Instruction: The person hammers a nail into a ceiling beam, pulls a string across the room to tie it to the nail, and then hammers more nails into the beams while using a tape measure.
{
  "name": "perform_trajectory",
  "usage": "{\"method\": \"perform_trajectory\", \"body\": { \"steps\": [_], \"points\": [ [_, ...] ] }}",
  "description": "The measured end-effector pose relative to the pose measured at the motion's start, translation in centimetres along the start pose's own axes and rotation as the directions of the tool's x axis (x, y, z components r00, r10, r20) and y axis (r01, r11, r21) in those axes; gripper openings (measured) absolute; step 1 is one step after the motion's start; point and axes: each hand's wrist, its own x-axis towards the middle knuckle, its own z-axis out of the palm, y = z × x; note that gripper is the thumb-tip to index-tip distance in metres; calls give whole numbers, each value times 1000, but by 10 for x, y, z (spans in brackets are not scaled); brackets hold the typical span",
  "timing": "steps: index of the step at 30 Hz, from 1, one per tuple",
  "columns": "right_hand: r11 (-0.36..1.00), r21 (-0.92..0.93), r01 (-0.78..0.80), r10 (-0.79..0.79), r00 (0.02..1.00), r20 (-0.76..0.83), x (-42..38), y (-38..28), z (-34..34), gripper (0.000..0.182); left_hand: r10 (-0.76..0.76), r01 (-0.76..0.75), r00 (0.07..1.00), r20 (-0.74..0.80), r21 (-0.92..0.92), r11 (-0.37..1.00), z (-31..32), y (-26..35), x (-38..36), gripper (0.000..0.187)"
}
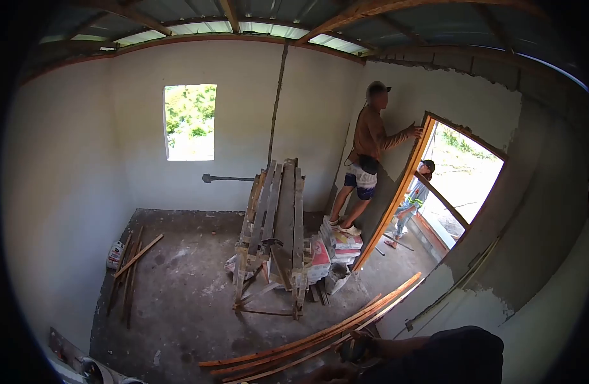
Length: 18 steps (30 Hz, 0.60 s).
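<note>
My right hand (366, 347) is low in the head view, at the end of a forearm that comes in from a dark sleeve (454, 352). Its fingers are closed round a small dark object (351, 349), too dim to name. Just below and left, a dim brownish shape at the bottom edge appears to be my left hand (330, 373); its fingers cannot be made out. Long wooden strips (307, 339) lie beside and beyond the hands, running from lower left up towards the doorway.
A plank-topped wooden trestle (284, 211) stands mid-room. A person (371, 134) stands on stacked bags (341, 243), touching the wooden door frame (397, 193). Another person (410, 201) is beyond it. Loose sticks (131, 272) and a white container (115, 255) are at left.
</note>
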Motion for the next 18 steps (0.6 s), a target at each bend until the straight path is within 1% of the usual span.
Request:
{"method": "perform_trajectory", "body": {
  "steps": [3,5,6,7,8,9,10,11,12,13,14,15,17,18],
  "points": [
    [986,-15,167,-161,971,179,-17,-10,-1,63,-21,22,998,-59,3,1000,1,16,-2,42],
    [949,-15,314,-293,902,317,-21,-16,-2,62,-18,17,997,-75,-12,1000,13,24,4,46],
    [951,-7,308,-281,878,388,-22,-21,-1,59,-9,7,997,-75,-29,1000,22,28,8,48],
    [764,-155,627,-555,760,338,-23,-15,13,43,0,-4,998,-66,-53,999,35,29,12,50],
    [695,-291,658,-585,752,303,-23,-17,18,41,12,-16,998,-56,-78,997,48,30,16,52],
    [611,-420,671,-620,736,272,-22,-22,23,38,29,-34,998,-47,-110,993,60,29,19,54],
    [473,-566,675,-683,687,247,-34,-24,46,40,57,-61,998,-33,-151,987,71,28,20,55],
    [331,-701,632,-742,633,221,-46,-27,70,42,99,-104,994,-33,-184,977,79,25,21,57],
    [73,-822,565,-766,559,316,-60,-27,86,47,142,-147,989,-37,-217,965,83,21,17,59],
    [-188,-874,449,-760,497,419,-69,-24,98,52,419,-369,899,-127,297,881,49,-16,26,70],
    [-432,-853,293,-724,452,522,-74,-20,107,57,337,-324,883,-328,94,941,72,6,22,61],
    [-463,-849,255,-718,454,528,-78,-14,112,61,206,-305,843,-497,-125,944,94,29,22,54],
    [-443,-854,273,-661,544,517,-81,-8,119,63,51,-297,847,-528,-392,871,106,48,13,52],
    [-427,-862,273,-642,580,502,-84,-3,119,64,55,-263,903,-426,-449,854,96,48,4,53]
  ]
}}
